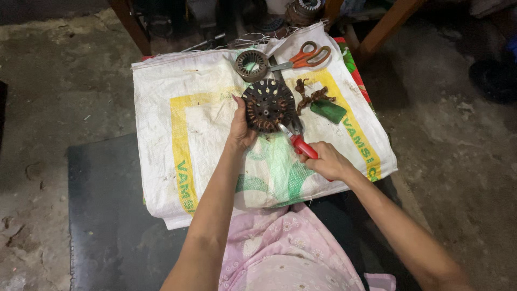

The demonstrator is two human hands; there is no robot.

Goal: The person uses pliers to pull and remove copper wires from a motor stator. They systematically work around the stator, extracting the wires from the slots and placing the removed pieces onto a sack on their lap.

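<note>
Rough concrete floor (64, 81), dim light; a white woven sack (177, 145) with yellow and green print is spread over a low support as our work surface, with a dark mat (107, 215) under it on the left and wooden legs (388, 27) at the top edge. We see our stator (267, 105), a round dark disc with holes and rusty copper windings around its rim, lying near the middle of the sack. Our left hand (240, 128) grips the stator's left edge, thumb up along the rim, fingers curled behind it. Our right hand (327, 160) is clenched round the red handles of the pliers (295, 139), whose tips touch the stator's lower right rim; we cannot tell whether the tips are pinching wire. Just right of the stator lie a tangle of brown wire scraps (311, 97) and a green block (328, 111), touching each other. Behind the stator, near the sack's far edge, sit a grey laminated ring (251, 65) and orange scissors (308, 56), blades pointing toward the ring. Pink floral fabric (280, 248) covers our lap at the bottom.
</note>
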